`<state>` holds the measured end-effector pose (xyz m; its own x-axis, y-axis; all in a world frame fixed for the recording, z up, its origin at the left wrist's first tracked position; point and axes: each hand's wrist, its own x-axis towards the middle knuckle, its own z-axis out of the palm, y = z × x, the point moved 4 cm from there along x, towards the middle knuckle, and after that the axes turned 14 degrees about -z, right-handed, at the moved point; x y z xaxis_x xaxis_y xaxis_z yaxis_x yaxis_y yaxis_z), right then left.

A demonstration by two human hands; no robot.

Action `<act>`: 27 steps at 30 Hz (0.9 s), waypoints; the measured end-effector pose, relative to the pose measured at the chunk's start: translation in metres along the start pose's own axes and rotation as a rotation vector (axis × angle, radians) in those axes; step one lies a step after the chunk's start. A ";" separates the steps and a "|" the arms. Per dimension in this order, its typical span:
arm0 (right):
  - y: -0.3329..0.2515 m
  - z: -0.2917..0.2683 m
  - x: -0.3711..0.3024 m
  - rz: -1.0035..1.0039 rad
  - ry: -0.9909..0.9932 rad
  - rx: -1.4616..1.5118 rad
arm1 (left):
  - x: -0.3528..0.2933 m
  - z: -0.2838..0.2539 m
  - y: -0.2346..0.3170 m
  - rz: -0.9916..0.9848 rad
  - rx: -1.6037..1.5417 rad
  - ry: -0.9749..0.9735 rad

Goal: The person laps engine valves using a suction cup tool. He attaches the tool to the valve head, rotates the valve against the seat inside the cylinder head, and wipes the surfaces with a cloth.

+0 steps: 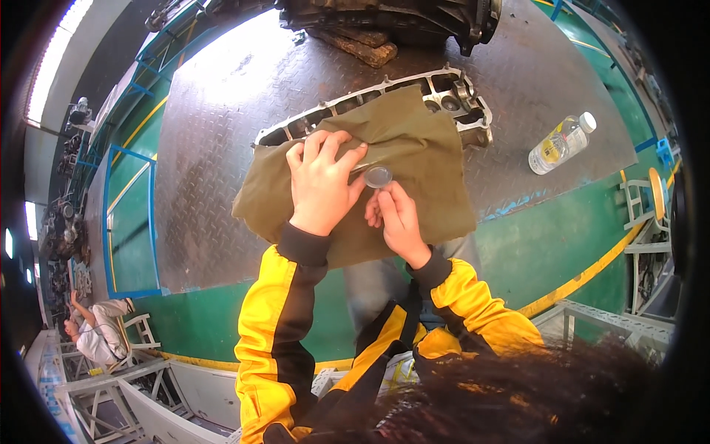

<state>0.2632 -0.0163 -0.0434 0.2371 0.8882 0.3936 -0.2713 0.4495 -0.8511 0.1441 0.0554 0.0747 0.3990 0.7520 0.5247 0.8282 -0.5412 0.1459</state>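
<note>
An olive-green cloth [429, 163] is draped over a long metal cylinder head [473, 111], whose far edge and right end stick out from under it. My left hand [323, 177] rests on the cloth with its fingers spread and slightly bent. Its thumb reaches to the edge of a small round grey metal piece [378, 177], shaped like an engine valve's head. My right hand [398, 218] pinches that piece from below, between thumb and fingers. Any stem on it is hidden by the fingers.
The cylinder head lies on a tread-plate metal table [214, 185]. A clear bottle [558, 144] with a white cap lies at the right. Beyond are wooden blocks [359, 48] and a large dark machine part [399, 18]. A person [103, 329] sits at far left, beside a chair.
</note>
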 end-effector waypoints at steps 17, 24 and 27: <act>-0.012 0.006 -0.004 -0.088 -0.041 -0.004 | 0.000 -0.001 -0.001 -0.016 -0.028 0.027; -0.002 0.000 -0.001 -0.037 0.014 0.049 | 0.004 0.001 -0.002 -0.010 -0.038 0.038; -0.005 0.000 0.000 -0.122 -0.005 0.002 | 0.001 0.000 -0.001 -0.009 -0.030 0.031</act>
<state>0.2648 -0.0190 -0.0394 0.2639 0.8272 0.4961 -0.2427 0.5547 -0.7959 0.1433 0.0568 0.0744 0.3787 0.7449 0.5492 0.8191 -0.5460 0.1758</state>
